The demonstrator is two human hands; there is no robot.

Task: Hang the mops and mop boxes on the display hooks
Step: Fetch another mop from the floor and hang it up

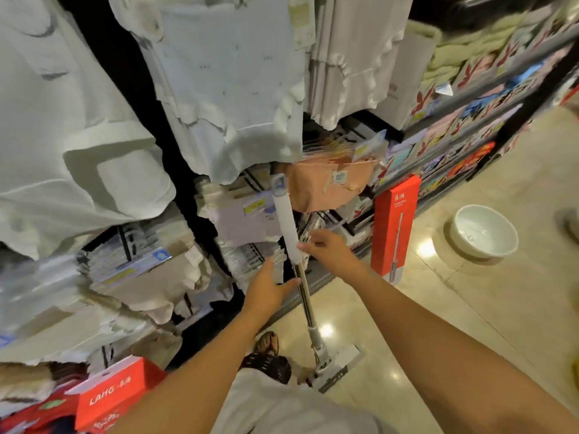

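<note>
Right hand (pixel 322 249) should, I judge, keep the mop (pixel 307 308) upright while the loop (pixel 278 183) at its top is guided to a hook. No hook shows plainly among the hanging cloths (pixel 219 89), so lift slowly and stop the head (pixel 336 366), now on the floor (pixel 470 308), from swinging. Its fingers close lightly on the lower end of the grey grip (pixel 286 220). Left hand (pixel 269 288) is loosely spread, one fingertip touching the pole (pixel 303 294). A red box (pixel 395 227) is just right of the mop.
</note>
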